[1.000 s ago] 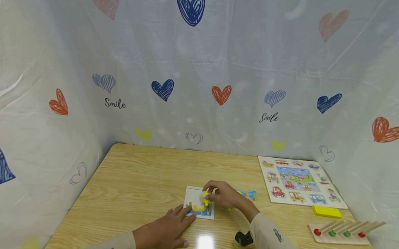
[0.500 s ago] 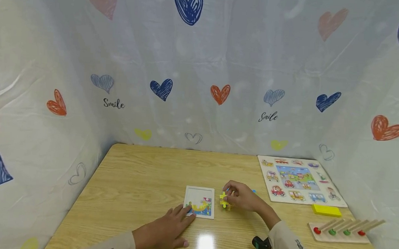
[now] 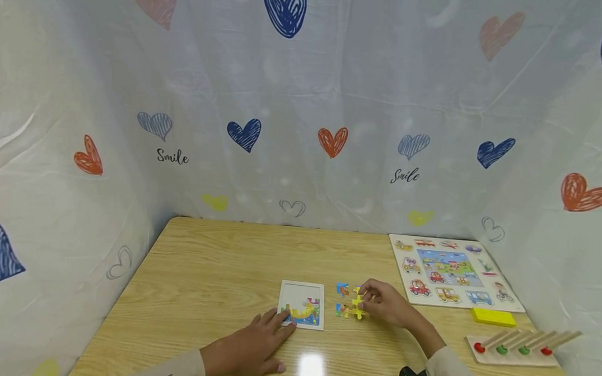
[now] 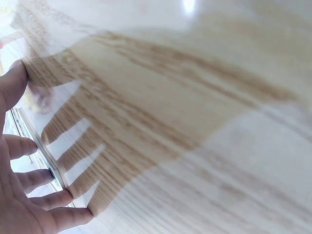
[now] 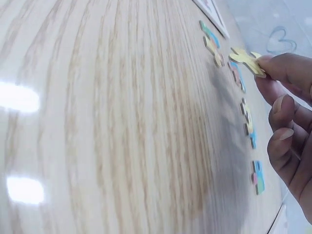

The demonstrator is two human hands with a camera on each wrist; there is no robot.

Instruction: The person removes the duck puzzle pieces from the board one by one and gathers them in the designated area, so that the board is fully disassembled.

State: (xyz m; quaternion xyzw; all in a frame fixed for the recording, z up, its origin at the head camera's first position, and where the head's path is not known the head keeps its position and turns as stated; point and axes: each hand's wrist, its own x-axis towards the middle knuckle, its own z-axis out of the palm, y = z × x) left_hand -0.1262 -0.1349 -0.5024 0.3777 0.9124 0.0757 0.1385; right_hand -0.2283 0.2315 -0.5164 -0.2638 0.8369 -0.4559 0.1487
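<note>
My right hand [image 3: 388, 305] pinches a yellow jigsaw piece [image 5: 247, 61] between thumb and forefinger, raised above the table in the right wrist view. Below and around it lie several loose jigsaw pieces [image 3: 342, 289], blue, orange and yellow. To their left is a small white puzzle frame [image 3: 302, 283], its lower part filled with a blue and yellow picture and its upper part bare. My left hand [image 3: 254, 343] lies spread, fingertips on the frame's lower left corner. In the left wrist view its fingers [image 4: 53, 200] are extended along the frame's edge.
A larger vehicle puzzle board [image 3: 450, 298] lies at the back right. In front of it are a yellow block [image 3: 493, 318] and a wooden rack [image 3: 515, 360] with slanted pegs and red and green beads. A heart-printed curtain [image 3: 295, 98] surrounds the table [image 3: 217, 263].
My right hand has carried the yellow piece from over the puzzle frame rightward to the loose pieces. The left hand has stayed on the frame.
</note>
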